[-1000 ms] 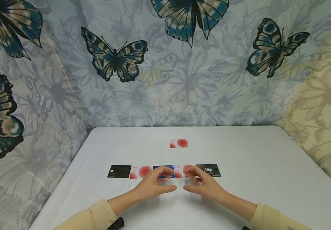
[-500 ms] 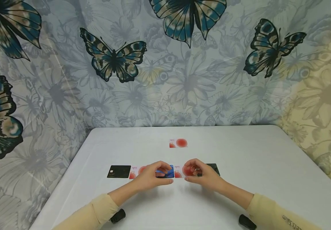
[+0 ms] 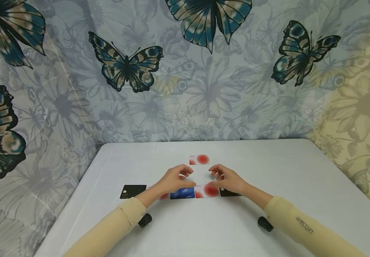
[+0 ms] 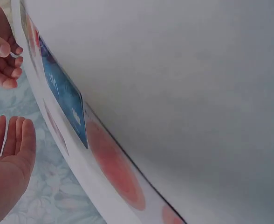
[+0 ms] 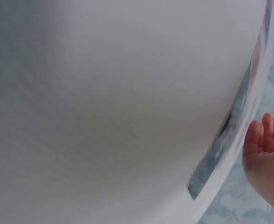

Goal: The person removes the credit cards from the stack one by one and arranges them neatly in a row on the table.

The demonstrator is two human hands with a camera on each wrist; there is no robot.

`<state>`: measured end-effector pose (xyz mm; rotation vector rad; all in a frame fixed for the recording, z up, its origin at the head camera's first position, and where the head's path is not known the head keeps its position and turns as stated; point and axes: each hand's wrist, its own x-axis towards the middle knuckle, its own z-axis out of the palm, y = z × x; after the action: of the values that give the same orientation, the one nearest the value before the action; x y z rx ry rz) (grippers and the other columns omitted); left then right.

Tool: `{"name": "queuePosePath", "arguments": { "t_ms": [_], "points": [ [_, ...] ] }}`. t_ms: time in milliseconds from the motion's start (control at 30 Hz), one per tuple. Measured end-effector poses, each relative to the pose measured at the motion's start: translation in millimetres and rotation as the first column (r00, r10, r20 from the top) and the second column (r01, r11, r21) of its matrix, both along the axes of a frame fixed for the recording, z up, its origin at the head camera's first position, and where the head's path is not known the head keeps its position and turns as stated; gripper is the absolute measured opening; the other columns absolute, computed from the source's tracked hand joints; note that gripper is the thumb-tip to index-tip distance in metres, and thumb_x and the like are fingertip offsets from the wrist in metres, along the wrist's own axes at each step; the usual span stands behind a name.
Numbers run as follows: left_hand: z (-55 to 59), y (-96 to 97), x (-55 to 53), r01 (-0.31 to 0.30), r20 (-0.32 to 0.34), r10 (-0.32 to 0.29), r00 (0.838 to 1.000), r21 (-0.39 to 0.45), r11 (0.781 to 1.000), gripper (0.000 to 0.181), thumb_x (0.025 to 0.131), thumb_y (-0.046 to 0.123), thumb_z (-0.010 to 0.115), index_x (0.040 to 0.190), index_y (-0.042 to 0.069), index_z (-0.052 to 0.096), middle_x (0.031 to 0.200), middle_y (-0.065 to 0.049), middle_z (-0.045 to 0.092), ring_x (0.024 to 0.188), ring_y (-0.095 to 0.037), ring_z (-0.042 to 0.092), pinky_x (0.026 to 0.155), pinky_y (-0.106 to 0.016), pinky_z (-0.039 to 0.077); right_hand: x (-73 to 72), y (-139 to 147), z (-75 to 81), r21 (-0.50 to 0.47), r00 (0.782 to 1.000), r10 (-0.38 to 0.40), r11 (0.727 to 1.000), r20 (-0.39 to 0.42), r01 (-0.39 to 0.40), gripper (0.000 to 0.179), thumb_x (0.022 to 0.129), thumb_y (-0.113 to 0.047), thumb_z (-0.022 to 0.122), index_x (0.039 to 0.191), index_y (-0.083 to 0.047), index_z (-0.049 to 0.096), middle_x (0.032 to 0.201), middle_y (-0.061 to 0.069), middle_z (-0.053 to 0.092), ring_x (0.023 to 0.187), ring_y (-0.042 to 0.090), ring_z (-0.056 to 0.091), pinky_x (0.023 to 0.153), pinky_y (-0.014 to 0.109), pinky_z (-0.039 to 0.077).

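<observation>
A row of cards lies on the white table: a black card (image 3: 133, 191) at the left end, a red-and-white one mostly behind the left forearm, a blue VIP card (image 3: 182, 193), a red-and-white card (image 3: 211, 190) and a black card (image 3: 229, 192) partly covered by the right wrist. Farther back lies a lone red-and-white card (image 3: 199, 159). My left hand (image 3: 174, 178) hovers above the blue card with loosely bent fingers, holding nothing. Facing it, my right hand (image 3: 228, 178) hovers over the right part of the row, also holding nothing. The left wrist view shows the blue card (image 4: 65, 93) close up.
The white table (image 3: 288, 171) reaches back to a wall hanging (image 3: 210, 92) printed with butterflies and flowers. A black wrist device (image 3: 145, 220) shows under the left sleeve and another black device (image 3: 265, 223) under the right one.
Both hands have moved forward, away from the body, past the front of the row toward the lone card. More of the blue card now shows. The cards have stayed in place.
</observation>
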<state>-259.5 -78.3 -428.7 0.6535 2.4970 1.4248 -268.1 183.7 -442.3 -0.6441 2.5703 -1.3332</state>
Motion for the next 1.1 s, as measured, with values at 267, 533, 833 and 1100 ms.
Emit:
{"name": "queuePosePath", "arguments": {
  "t_ms": [267, 533, 833, 1100],
  "points": [
    [-3.2, 7.4, -31.3, -0.055, -0.035, 0.051, 0.998, -0.121, 0.991, 0.047, 0.082, 0.024, 0.079, 0.119, 0.002, 0.060, 0.118, -0.011, 0.062, 0.108, -0.024, 0.058, 0.093, -0.034, 0.049, -32.8, -1, 0.0, 0.111, 0.999, -0.049, 0.993, 0.001, 0.048, 0.053, 0.082, -0.022, 0.080, 0.123, 0.001, 0.055, 0.106, 0.012, 0.058, 0.089, 0.023, 0.048, 0.077, 0.031, 0.044],
    [-3.3, 16.2, -52.7, -0.118, -0.028, 0.115, 0.993, -0.218, 0.969, 0.047, 0.082, 0.024, 0.080, 0.119, 0.004, 0.059, 0.116, -0.010, 0.061, 0.106, -0.024, 0.055, 0.093, -0.037, 0.047, -65.9, -5, -3.1, 0.207, 0.997, -0.060, 0.976, -0.048, 0.069, 0.057, 0.081, -0.022, 0.081, 0.125, 0.004, 0.056, 0.107, 0.013, 0.058, 0.093, 0.027, 0.048, 0.079, 0.036, 0.044],
    [-5.4, 22.8, -75.9, -0.153, -0.082, 0.135, 0.987, -0.293, 0.944, 0.051, 0.081, 0.021, 0.079, 0.122, -0.002, 0.057, 0.116, -0.016, 0.060, 0.107, -0.028, 0.054, 0.095, -0.039, 0.044, -85.8, -9, -5.8, 0.295, 0.992, -0.100, 0.948, -0.077, 0.119, 0.060, 0.081, -0.028, 0.079, 0.127, 0.003, 0.056, 0.112, 0.015, 0.059, 0.107, 0.035, 0.047, 0.092, 0.048, 0.040],
    [-8.7, 24.7, -90.5, -0.158, -0.121, 0.122, 0.985, -0.363, 0.918, 0.052, 0.082, 0.021, 0.078, 0.123, -0.003, 0.057, 0.114, -0.015, 0.059, 0.108, -0.029, 0.052, 0.098, -0.039, 0.041, -95.5, -14, -7.7, 0.325, 0.987, -0.124, 0.934, -0.098, 0.149, 0.053, 0.082, -0.026, 0.078, 0.123, 0.002, 0.059, 0.106, 0.013, 0.058, 0.104, 0.033, 0.045, 0.092, 0.047, 0.038]
  ]
}}
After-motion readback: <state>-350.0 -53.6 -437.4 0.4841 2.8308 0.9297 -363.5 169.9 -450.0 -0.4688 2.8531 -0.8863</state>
